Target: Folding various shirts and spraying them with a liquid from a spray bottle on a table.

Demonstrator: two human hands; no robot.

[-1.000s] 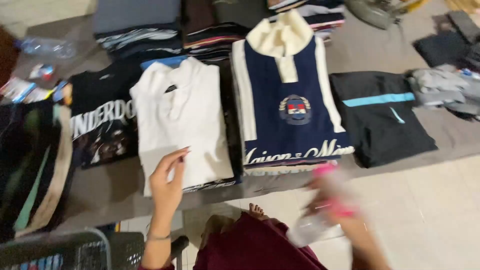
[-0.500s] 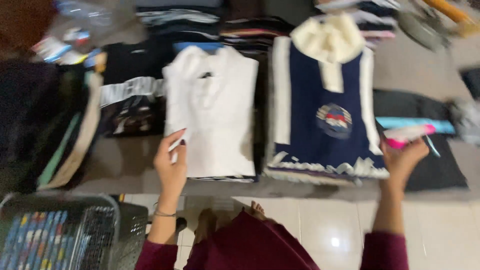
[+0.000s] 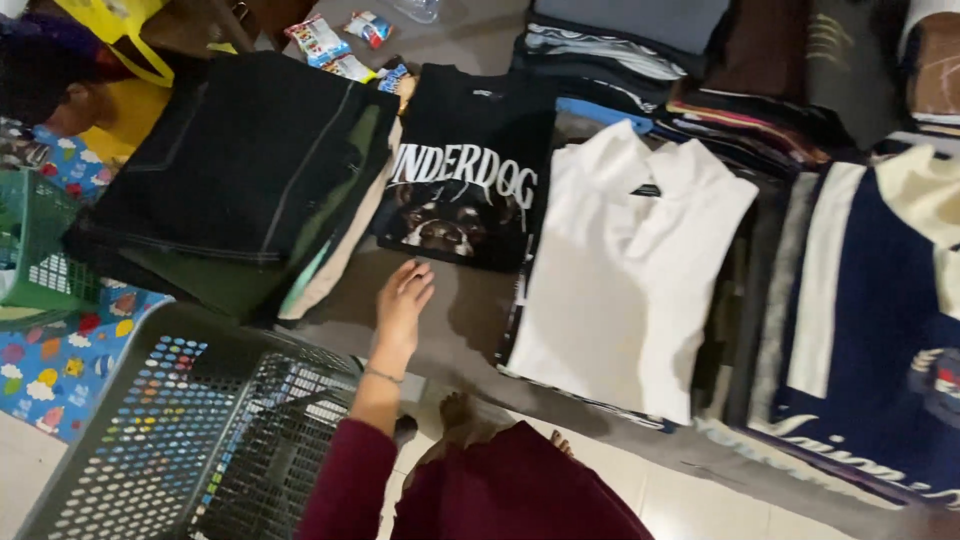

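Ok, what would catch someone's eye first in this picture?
Probably the white collared shirt folded at the centre, bright against the black printed tee beside it. Then the left hand resting flat on the grey surface just below that tee, and the grey perforated basket at lower left.

The left hand (image 3: 403,303) lies flat, fingers extended, on the grey table surface (image 3: 470,330), just below the black graphic T-shirt (image 3: 465,165) and beside the folded white shirt (image 3: 630,260). A stack of dark folded garments (image 3: 240,170) lies to its left. A grey perforated plastic basket (image 3: 190,430) stands at the table edge. A navy and cream sweater (image 3: 870,330) lies at far right
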